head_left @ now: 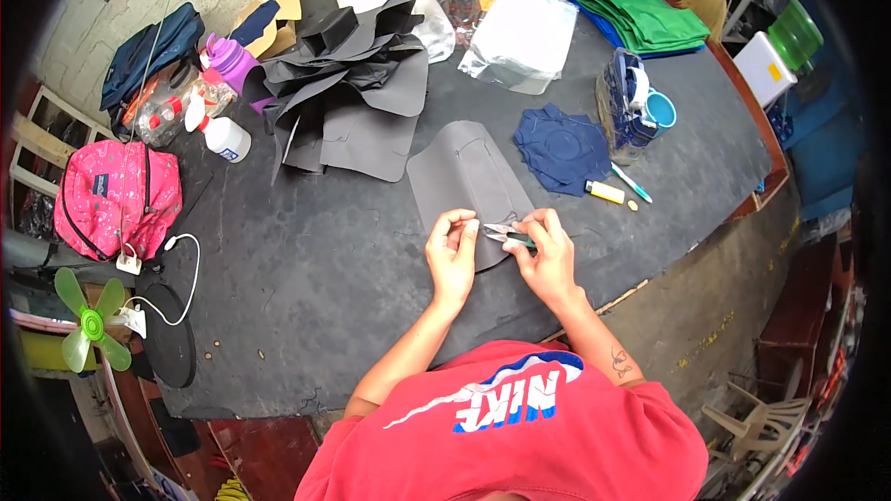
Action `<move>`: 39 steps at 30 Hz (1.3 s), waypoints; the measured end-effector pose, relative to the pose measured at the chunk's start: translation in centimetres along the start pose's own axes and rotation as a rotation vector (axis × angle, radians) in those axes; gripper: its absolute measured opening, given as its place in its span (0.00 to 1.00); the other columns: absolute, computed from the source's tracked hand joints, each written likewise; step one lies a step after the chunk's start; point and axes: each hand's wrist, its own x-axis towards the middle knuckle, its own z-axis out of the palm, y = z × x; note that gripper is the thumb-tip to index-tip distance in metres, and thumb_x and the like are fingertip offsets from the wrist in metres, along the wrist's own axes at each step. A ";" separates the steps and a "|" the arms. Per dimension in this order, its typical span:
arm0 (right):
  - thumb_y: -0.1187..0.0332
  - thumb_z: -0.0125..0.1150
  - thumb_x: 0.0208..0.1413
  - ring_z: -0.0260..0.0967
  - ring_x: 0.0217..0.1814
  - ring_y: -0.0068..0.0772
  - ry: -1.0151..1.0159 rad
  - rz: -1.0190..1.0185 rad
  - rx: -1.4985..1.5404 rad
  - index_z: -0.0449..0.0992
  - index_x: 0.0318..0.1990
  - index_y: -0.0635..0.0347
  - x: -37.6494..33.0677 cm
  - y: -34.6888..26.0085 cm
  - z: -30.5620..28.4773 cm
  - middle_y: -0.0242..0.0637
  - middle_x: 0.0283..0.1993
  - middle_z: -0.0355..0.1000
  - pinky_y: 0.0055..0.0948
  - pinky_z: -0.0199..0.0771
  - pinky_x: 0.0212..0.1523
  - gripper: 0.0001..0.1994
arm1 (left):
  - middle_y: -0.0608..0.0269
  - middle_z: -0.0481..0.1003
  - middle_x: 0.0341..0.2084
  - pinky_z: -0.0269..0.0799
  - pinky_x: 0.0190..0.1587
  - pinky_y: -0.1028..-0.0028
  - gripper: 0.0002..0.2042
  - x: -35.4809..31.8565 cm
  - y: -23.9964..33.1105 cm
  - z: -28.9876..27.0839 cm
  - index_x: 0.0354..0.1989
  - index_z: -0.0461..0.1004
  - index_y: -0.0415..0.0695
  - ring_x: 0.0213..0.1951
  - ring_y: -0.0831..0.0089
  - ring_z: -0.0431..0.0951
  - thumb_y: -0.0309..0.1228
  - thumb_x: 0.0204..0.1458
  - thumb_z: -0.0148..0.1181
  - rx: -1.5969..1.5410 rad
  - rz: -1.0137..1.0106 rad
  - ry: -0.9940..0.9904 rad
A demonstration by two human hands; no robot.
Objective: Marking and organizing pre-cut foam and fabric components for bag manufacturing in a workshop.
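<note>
A grey sheet piece [469,167] with stitched lines lies on the dark table in front of me, its near end under my hands. My right hand [548,255] is closed around small thread snips [501,233] with a dark green handle. Their metal blades point left, toward my other hand. At the left side of the grey piece, my left hand [452,260] has its thumb and forefinger pinched together. Whatever sits between those fingertips is too small to make out. The blade tips are close to this pinch.
Beyond lie a heap of dark grey pieces [362,102], navy cloth [561,148], a yellow lighter [605,191], a pen [632,183] and a clear container [620,107]. A spray bottle [225,137], pink backpack [121,190] and green fan [91,323] are at left.
</note>
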 end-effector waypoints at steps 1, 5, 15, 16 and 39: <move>0.70 0.70 0.39 0.71 0.33 0.39 -0.018 0.022 0.020 0.76 0.33 0.63 0.0 -0.2 0.0 0.38 0.38 0.67 0.33 0.71 0.33 0.13 | 0.67 0.71 0.35 0.68 0.46 0.81 0.06 0.0 0.0 0.0 0.39 0.73 0.36 0.39 0.81 0.70 0.19 0.53 0.58 0.005 0.003 -0.005; 0.71 0.69 0.40 0.70 0.32 0.39 -0.016 0.041 0.085 0.75 0.33 0.63 0.0 -0.2 0.1 0.37 0.38 0.66 0.34 0.70 0.32 0.12 | 0.67 0.71 0.34 0.67 0.44 0.82 0.06 0.0 -0.2 0.0 0.39 0.73 0.37 0.39 0.82 0.70 0.19 0.53 0.57 -0.019 -0.004 -0.008; 0.71 0.68 0.40 0.70 0.30 0.37 -0.007 -0.006 0.045 0.75 0.29 0.63 0.4 0.1 0.0 0.35 0.34 0.68 0.34 0.70 0.31 0.09 | 0.65 0.73 0.36 0.68 0.45 0.81 0.06 0.2 -0.2 -0.1 0.39 0.72 0.36 0.39 0.81 0.71 0.18 0.53 0.56 -0.056 -0.004 -0.036; 0.73 0.69 0.39 0.71 0.31 0.36 -0.016 0.055 0.066 0.74 0.30 0.64 0.5 -0.1 -0.3 0.37 0.34 0.68 0.31 0.70 0.31 0.10 | 0.64 0.73 0.36 0.68 0.45 0.81 0.06 0.3 -0.4 -0.3 0.39 0.72 0.36 0.39 0.81 0.71 0.18 0.53 0.56 -0.050 -0.002 -0.021; 0.72 0.69 0.36 0.70 0.34 0.39 -0.043 -0.137 -0.082 0.75 0.31 0.62 1.3 -0.7 0.0 0.36 0.34 0.69 0.33 0.69 0.37 0.12 | 0.57 0.70 0.37 0.61 0.49 0.65 0.04 -0.1 1.3 -1.1 0.27 0.71 0.40 0.43 0.60 0.67 0.23 0.43 0.59 0.946 0.395 -0.133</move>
